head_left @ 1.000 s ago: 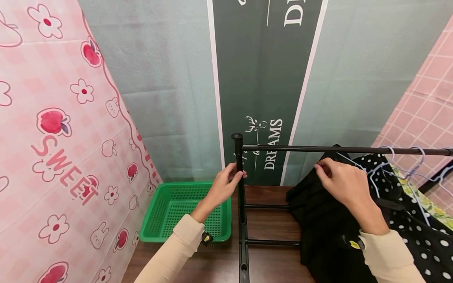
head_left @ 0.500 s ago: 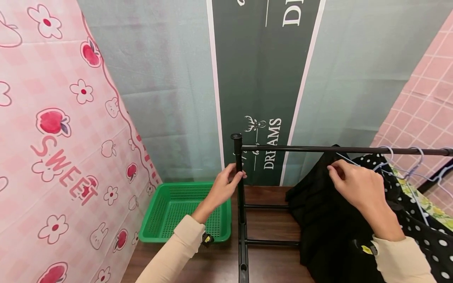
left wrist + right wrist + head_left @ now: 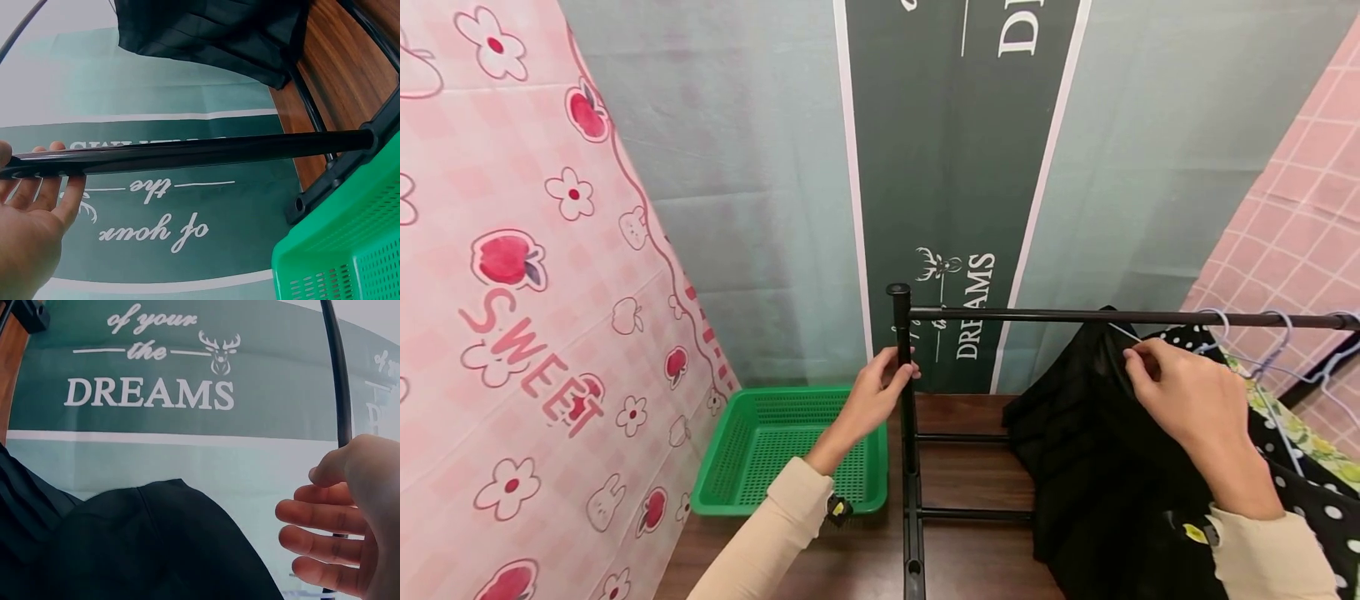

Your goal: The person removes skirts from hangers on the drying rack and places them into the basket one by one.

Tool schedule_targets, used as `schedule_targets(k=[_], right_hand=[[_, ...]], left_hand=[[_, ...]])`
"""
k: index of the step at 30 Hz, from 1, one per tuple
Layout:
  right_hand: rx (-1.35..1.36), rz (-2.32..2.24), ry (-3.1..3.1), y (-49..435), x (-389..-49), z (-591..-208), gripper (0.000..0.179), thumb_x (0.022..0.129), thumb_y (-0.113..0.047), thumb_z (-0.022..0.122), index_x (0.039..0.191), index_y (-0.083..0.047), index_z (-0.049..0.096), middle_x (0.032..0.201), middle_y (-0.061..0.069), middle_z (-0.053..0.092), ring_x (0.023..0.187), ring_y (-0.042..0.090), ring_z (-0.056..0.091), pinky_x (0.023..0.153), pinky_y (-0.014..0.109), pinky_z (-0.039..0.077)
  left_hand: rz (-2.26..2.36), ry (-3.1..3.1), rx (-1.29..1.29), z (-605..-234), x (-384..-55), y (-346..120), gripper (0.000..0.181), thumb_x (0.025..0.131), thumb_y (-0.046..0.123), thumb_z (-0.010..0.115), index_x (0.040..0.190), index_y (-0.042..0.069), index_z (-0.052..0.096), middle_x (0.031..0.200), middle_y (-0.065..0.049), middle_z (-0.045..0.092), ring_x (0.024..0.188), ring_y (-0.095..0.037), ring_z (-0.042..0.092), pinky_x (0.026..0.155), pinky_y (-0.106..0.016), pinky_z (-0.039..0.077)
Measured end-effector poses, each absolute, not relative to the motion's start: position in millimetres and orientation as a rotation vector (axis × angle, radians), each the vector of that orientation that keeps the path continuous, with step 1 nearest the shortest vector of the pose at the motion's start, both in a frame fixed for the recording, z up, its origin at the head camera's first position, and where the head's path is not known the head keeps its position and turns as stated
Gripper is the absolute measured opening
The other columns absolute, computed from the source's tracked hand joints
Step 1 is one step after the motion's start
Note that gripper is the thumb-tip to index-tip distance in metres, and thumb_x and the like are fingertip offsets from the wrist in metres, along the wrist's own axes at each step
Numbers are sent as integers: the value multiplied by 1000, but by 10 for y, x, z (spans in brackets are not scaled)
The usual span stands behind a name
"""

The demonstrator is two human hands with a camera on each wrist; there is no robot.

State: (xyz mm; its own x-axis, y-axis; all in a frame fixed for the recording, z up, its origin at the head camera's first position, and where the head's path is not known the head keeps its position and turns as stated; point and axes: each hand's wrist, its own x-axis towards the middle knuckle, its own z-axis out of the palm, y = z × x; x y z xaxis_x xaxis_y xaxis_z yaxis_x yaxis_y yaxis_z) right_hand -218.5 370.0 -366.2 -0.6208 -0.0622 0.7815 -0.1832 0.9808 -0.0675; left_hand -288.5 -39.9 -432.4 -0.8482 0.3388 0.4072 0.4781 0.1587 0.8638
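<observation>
My left hand (image 3: pixel 874 392) grips the black upright post (image 3: pixel 908 433) of a clothes rack; in the left wrist view the thumb is mostly out of frame and the fingers (image 3: pixel 47 194) lie behind the post. A black pleated garment (image 3: pixel 1090 475) hangs from the rack's top rail (image 3: pixel 1000 314). In the head view my right hand (image 3: pixel 1198 408) overlaps its upper right part, below the rail. The right wrist view shows the fingers (image 3: pixel 328 519) loosely bent with nothing between them, apart from the black cloth (image 3: pixel 150 550).
Lilac hangers (image 3: pixel 1273 350) are on the rail at right, with a black polka-dot garment (image 3: pixel 1333 517) and yellow floral cloth (image 3: pixel 1303 433). A green basket (image 3: pixel 711 454) stands on the wooden floor, left of the post. Lower crossbars (image 3: pixel 973 515) run near the floor. Printed curtains surround the rack.
My right hand has moved rightward and slightly down along the rail, over the black garment towards the hangers. My left hand stays on the post.
</observation>
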Motion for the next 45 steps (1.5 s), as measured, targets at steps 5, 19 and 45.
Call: schedule_targets(k=[5,19,45], right_hand=[[139,187,-2234,3773,-2167,-3637,13,95,-19,71,91,-7,74,62,14,67,43,32,50,39,37,21],[-119,287,-2380,3904,-2083,-3608,18,98,-27,67,94,-10,73,77,23,72,64,56,59,44,55,27],[-409,495,-2538,4052,-2101,-3746,41,93,-27,74,106,10,61,105,43,60,90,68,54,65,65,40]], left_hand=[[-1790,-2302,-815,-4330,-2880,-399,36,113,22,56,145,7,59,122,-15,73,114,-27,74,102,-40,59],[-1820,-2275,-813,-4349,-2894,-380,35,113,21,56,145,6,59,124,-21,72,114,-31,73,102,-45,59],[-1805,-2292,-819,-4368,-2921,-365,35,113,22,55,144,6,59,123,-18,73,113,-28,74,103,-40,59]])
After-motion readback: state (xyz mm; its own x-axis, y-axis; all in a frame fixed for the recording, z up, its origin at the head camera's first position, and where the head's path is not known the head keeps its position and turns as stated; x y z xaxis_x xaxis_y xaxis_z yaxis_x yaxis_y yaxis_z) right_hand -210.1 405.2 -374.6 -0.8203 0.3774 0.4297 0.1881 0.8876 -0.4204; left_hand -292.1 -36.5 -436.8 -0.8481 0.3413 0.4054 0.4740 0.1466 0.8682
